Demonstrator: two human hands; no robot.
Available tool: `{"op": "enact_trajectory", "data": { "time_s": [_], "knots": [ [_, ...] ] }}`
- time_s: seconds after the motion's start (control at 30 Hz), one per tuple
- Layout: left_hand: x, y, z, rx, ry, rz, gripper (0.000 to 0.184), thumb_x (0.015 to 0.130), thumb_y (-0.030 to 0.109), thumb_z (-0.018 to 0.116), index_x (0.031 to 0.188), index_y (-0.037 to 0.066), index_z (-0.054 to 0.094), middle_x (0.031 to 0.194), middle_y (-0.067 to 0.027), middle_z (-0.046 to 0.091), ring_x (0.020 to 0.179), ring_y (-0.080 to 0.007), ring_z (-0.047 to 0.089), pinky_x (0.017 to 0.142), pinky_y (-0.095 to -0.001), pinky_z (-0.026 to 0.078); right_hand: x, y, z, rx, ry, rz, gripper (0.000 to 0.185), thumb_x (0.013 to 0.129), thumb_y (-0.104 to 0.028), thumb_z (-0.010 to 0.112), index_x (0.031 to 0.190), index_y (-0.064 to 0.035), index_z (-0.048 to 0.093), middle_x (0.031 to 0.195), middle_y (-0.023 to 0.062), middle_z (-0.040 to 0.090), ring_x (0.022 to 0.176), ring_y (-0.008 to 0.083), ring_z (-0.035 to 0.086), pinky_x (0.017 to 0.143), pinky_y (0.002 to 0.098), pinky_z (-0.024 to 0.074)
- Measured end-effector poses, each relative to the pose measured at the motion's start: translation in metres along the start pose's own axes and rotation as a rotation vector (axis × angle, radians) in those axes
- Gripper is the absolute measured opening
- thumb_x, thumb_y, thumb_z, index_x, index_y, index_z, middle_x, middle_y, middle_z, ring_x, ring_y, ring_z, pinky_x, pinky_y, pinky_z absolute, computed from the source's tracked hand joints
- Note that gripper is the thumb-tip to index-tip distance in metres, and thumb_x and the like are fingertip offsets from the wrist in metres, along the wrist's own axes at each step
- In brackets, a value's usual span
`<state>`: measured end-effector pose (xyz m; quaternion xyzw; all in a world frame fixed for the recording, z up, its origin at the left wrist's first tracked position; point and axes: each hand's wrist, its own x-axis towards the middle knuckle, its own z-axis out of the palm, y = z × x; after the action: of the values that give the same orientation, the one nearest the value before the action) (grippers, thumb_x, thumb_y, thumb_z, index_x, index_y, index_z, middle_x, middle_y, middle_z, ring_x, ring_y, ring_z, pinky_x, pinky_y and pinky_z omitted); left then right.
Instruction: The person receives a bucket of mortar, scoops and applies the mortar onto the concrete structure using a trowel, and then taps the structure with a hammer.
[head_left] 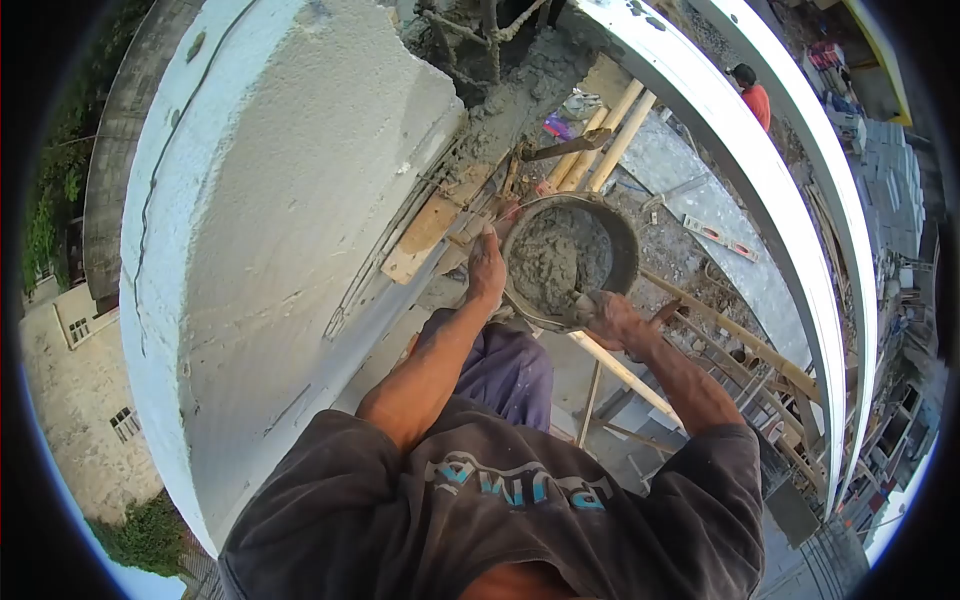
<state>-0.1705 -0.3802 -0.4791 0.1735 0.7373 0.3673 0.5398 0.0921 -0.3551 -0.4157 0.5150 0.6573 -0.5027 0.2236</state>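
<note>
A round bucket (pixel 629 232) of wet grey mortar (pixel 560 255) is in front of me, tilted so that its inside faces me. My left hand (pixel 487 268) is closed at its left side, with the fingers partly hidden by the rim. Mortar coats the fingers of my right hand (pixel 615 323), which grips the lower right rim with its fingertips over the edge. Left of the bucket, close to my left hand, is a mortar-stained wooden board (pixel 425 238). Beyond it, wet mortar (pixel 520 105) lies around rusty rebar (pixel 491 40).
A thick pale wall (pixel 290 210) rises on my left. White curved beams (pixel 790 215) arc past on the right. Below are wooden poles (pixel 622 140), a level (pixel 720 238) on a grey sheet (pixel 690 185), and rubble. A person in an orange shirt (pixel 757 105) is farther down.
</note>
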Motion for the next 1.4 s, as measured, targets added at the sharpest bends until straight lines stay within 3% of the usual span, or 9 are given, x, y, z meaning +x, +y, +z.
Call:
{"op": "enact_trajectory", "data": {
  "time_s": [0.27, 0.37, 0.7, 0.87, 0.97, 1.13, 1.23, 1.27, 1.4],
  "knots": [
    [0.018, -0.012, -0.006, 0.082, -0.077, -0.005, 0.078, 0.103, 0.062, 0.028, 0.136, -0.005, 0.053, 0.135, -0.0222, 0.058, 0.124, -0.0361, 0.053, 0.105, -0.0411, 0.039, -0.023, -0.011, 0.027, 0.175, 0.183, -0.009, 0.048, 0.089, -0.043, 0.065, 0.115, -0.0014, 0.064, 0.104, 0.0254, 0.069, 0.102, 0.0425, 0.066, 0.089, 0.0477, 0.0500],
    [0.005, 0.003, -0.012, -0.023, -0.120, -0.094, 0.082, 0.103, 0.063, 0.031, 0.149, -0.005, 0.038, 0.152, -0.0181, 0.043, 0.139, -0.0292, 0.041, 0.114, -0.0354, 0.033, -0.035, -0.002, 0.023, 0.184, 0.161, -0.007, 0.049, 0.090, -0.042, 0.066, 0.117, -0.0020, 0.063, 0.104, 0.0246, 0.069, 0.102, 0.0409, 0.066, 0.088, 0.0469, 0.0504],
    [0.013, 0.002, -0.030, 0.060, -0.075, -0.159, 0.081, 0.103, 0.063, 0.023, 0.152, 0.001, 0.036, 0.156, -0.0182, 0.039, 0.143, -0.0337, 0.038, 0.116, -0.0395, 0.030, -0.135, -0.054, -0.049, 0.162, 0.136, 0.083, 0.047, 0.091, -0.040, 0.065, 0.114, 0.0007, 0.064, 0.099, 0.0222, 0.070, 0.094, 0.0404, 0.067, 0.084, 0.0464, 0.0504],
    [0.058, -0.028, -0.047, 0.048, -0.087, -0.151, 0.083, 0.102, 0.066, 0.026, 0.153, 0.001, 0.036, 0.156, -0.0172, 0.040, 0.143, -0.0332, 0.038, 0.115, -0.0379, 0.030, -0.222, -0.136, -0.142, 0.255, 0.159, 0.139, 0.039, 0.094, -0.042, 0.064, 0.097, -0.0033, 0.067, 0.071, 0.0044, 0.063, 0.057, 0.0117, 0.059, 0.055, 0.0302, 0.0482],
    [0.110, -0.114, -0.028, 0.594, -0.109, 0.114, 0.071, 0.105, 0.057, 0.024, 0.156, 0.007, 0.030, 0.159, -0.0162, 0.034, 0.142, -0.0344, 0.038, 0.115, -0.0408, 0.031, -0.240, -0.191, -0.203, 0.229, 0.159, 0.089, 0.037, 0.096, -0.036, 0.060, 0.096, -0.0004, 0.066, 0.070, 0.0040, 0.062, 0.056, 0.0110, 0.060, 0.049, 0.0275, 0.0484],
    [0.043, -0.031, -0.032, 0.054, -0.094, -0.168, 0.081, 0.101, 0.067, 0.024, 0.156, 0.009, 0.031, 0.160, -0.0148, 0.032, 0.144, -0.0337, 0.035, 0.115, -0.0432, 0.031, -0.152, -0.284, -0.287, -0.215, 0.110, -0.060, 0.036, 0.096, -0.029, 0.055, 0.095, 0.0058, 0.064, 0.071, 0.0073, 0.063, 0.054, 0.0121, 0.061, 0.044, 0.0258, 0.0510],
    [0.054, -0.044, -0.028, 0.339, -0.108, 0.075, 0.066, 0.107, 0.053, 0.024, 0.158, 0.012, 0.026, 0.163, -0.0135, 0.026, 0.144, -0.0355, 0.034, 0.115, -0.0438, 0.032, -0.136, -0.299, -0.299, -0.431, 0.060, -0.064, 0.038, 0.096, -0.029, 0.054, 0.096, 0.0079, 0.063, 0.070, 0.0078, 0.063, 0.052, 0.0129, 0.061, 0.044, 0.0268, 0.0524],
    [0.054, -0.041, -0.042, 0.055, -0.192, -0.215, 0.084, 0.099, 0.071, 0.022, 0.159, 0.012, 0.024, 0.163, -0.0136, 0.026, 0.147, -0.0322, 0.031, 0.117, -0.0448, 0.030, -0.144, -0.300, -0.300, -0.398, 0.090, -0.019, 0.038, 0.096, -0.030, 0.054, 0.095, 0.0067, 0.064, 0.071, 0.0084, 0.063, 0.053, 0.0136, 0.062, 0.044, 0.0279, 0.0519],
    [0.032, -0.008, -0.039, 0.347, -0.138, -0.149, 0.067, 0.106, 0.054, 0.021, 0.157, 0.010, 0.028, 0.161, -0.0164, 0.028, 0.143, -0.0387, 0.034, 0.115, -0.0435, 0.033, -0.212, -0.287, -0.274, -0.147, 0.293, 0.225, 0.038, 0.095, -0.036, 0.056, 0.096, -0.0004, 0.068, 0.077, 0.0112, 0.067, 0.060, 0.0175, 0.064, 0.049, 0.0339, 0.0505]
  ]
}}
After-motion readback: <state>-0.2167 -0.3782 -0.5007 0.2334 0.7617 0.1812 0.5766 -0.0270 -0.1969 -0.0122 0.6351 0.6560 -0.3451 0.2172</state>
